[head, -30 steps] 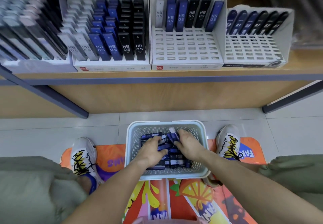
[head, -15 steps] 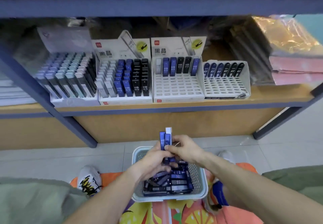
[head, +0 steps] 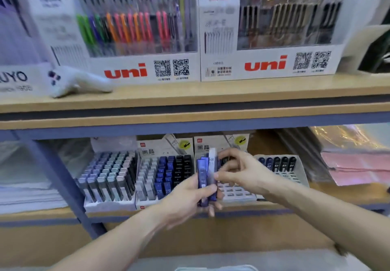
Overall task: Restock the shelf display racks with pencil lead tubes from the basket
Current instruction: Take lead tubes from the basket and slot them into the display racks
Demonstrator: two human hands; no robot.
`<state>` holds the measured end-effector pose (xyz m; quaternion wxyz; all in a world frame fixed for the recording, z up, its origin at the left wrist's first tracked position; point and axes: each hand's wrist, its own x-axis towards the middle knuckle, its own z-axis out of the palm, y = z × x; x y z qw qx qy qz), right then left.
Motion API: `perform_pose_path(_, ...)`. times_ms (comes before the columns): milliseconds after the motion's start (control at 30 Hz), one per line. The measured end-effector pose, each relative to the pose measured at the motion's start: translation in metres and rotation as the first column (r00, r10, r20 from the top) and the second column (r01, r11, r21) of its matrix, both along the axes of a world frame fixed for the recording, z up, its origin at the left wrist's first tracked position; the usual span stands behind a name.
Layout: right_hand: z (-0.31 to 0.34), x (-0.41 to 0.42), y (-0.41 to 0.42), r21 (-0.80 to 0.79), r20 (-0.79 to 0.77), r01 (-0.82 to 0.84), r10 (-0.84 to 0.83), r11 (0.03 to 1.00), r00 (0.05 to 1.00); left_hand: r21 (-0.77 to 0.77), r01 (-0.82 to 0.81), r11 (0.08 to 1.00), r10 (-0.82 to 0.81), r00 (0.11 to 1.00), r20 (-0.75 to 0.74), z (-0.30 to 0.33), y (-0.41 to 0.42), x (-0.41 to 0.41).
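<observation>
My left hand (head: 187, 196) grips a small bundle of pencil lead tubes (head: 205, 175), blue ones and one white, held upright. My right hand (head: 238, 170), at 2 o'clock from it, pinches the white tube with thumb and curled fingers. Behind both stand the display racks (head: 164, 177) on the lower shelf (head: 316, 202). The basket's rim (head: 213, 268) shows at 6 o'clock.

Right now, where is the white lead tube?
In the head view, the white lead tube stands upright at centre, beside the blue tubes held in the left hand, with the right hand pinching it, before the half-empty rack.
</observation>
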<state>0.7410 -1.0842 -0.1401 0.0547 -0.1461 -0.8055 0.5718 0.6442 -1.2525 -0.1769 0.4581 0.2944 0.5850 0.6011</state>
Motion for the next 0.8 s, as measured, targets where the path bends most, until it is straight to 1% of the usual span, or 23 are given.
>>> perform_pose_path(67, 0.004, -0.007, 0.005, 0.017, -0.018, 0.01, -0.009, 1.0, 1.0, 0.003, -0.007, 1.0, 0.007, 1.0, 0.007, 0.004, 0.004, -0.008)
perform_pose_path(133, -0.003, -0.014, 0.009, 0.014, -0.052, 0.038, -0.038, 0.999, 0.998, 0.005, -0.016, 1.0, 0.016, 0.999, 0.045, 0.002, 0.008, -0.013)
perform_pose_path(233, -0.025, -0.022, 0.012, -0.038, -0.087, 0.106, -0.109, 0.994, 0.99, 0.006, -0.038, 0.999, 0.037, 0.987, 0.158, -0.013, 0.011, -0.014)
perform_pose_path(300, -0.038, -0.026, 0.014, -0.073, -0.071, 0.102, -0.107, 0.992, 0.992, -0.009, -0.068, 0.998, 0.068, 0.975, 0.209, -0.026, 0.012, -0.015)
perform_pose_path(433, -0.054, -0.029, 0.021, -0.1, -0.05, 0.07, -0.075, 0.993, 0.996, -0.045, -0.103, 0.994, 0.111, 0.957, 0.267, -0.04, 0.017, -0.013)
perform_pose_path(567, -0.06, -0.033, 0.023, -0.073, -0.065, 0.082, -0.087, 0.994, 0.994, -0.077, -0.128, 0.989, 0.144, 0.953, 0.265, -0.049, 0.024, -0.013)
perform_pose_path(667, -0.066, -0.038, 0.024, -0.12, -0.1, 0.171, -0.184, 0.978, 0.978, -0.098, -0.146, 0.984, 0.167, 0.948, 0.27, -0.056, 0.028, -0.012)
perform_pose_path(800, -0.069, -0.046, 0.027, -0.255, -0.134, 0.298, -0.339, 0.92, 0.931, -0.111, -0.234, 0.966, 0.257, 0.921, 0.292, -0.058, 0.029, -0.013)
